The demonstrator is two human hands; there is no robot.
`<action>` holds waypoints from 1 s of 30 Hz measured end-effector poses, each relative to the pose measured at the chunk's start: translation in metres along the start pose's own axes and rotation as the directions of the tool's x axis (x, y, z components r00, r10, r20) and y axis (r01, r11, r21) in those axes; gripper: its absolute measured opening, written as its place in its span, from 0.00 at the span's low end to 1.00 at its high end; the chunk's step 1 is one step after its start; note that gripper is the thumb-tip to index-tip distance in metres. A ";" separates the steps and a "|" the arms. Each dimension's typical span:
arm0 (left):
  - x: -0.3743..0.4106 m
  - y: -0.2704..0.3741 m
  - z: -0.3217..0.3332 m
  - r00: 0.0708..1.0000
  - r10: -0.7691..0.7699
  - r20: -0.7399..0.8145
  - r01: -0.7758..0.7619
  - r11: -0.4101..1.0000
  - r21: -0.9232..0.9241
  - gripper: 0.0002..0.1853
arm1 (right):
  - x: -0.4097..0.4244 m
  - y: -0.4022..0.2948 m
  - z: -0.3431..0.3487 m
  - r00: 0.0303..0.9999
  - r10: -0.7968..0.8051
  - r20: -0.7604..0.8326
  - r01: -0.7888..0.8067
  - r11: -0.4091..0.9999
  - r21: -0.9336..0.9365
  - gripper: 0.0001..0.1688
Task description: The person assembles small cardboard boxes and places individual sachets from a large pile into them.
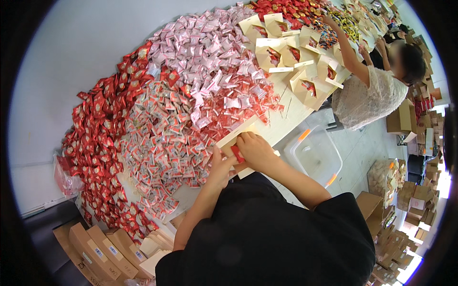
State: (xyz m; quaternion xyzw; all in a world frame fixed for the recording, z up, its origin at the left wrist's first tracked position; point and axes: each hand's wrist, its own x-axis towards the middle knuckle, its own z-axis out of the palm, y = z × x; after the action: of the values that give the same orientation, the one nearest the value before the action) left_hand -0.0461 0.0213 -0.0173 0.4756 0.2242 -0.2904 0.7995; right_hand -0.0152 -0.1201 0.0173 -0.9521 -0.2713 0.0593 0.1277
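A cream paperboard box (254,123) with its lid flap up is at the table's front edge, close against my body. My left hand (220,167) grips its near left side, thumb raised along the edge. The fingers of my right hand (257,152) curl down into the box's opening, and their tips are hidden. Between the two hands a red wrapped packet (237,153) shows inside the box. Just beyond the box lie clear-and-red wrapped sweets (229,116). A heap of white-and-orange printed sachets (161,139) spreads by my left hand.
Red foil packets (102,118) and pink-white packets (200,46) are heaped farther back. Several filled cream boxes (272,50) stand at right, where a co-worker (372,93) reaches over the table. A clear plastic bin (315,153) sits on the floor; cardboard cartons (102,252) stand lower left.
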 end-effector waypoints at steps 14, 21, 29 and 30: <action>-0.003 0.006 0.015 0.972 -0.159 0.170 0.115 0.963 0.243 0.29 | -0.063 0.013 -0.013 0.965 -0.048 -0.258 0.035 0.998 -0.055 0.11; 0.010 -0.023 0.045 0.969 -0.171 0.180 0.114 0.951 0.288 0.26 | -0.102 0.036 -0.004 0.971 0.102 -0.215 -0.026 0.944 0.330 0.16; 0.031 -0.030 0.087 0.973 -0.139 0.183 0.091 0.965 0.247 0.25 | -0.148 0.064 -0.035 0.835 0.134 -0.534 -0.051 0.985 0.166 0.08; 0.039 -0.033 0.088 0.963 -0.089 0.253 0.039 0.980 0.197 0.24 | -0.157 0.069 -0.031 0.764 0.207 -0.611 -0.028 0.957 0.289 0.07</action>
State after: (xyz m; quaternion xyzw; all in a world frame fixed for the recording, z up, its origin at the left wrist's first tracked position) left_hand -0.0328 -0.0796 -0.0238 0.5001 0.1038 -0.3962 0.7630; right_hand -0.1079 -0.2665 0.0355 -0.9056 -0.1414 -0.2223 0.3325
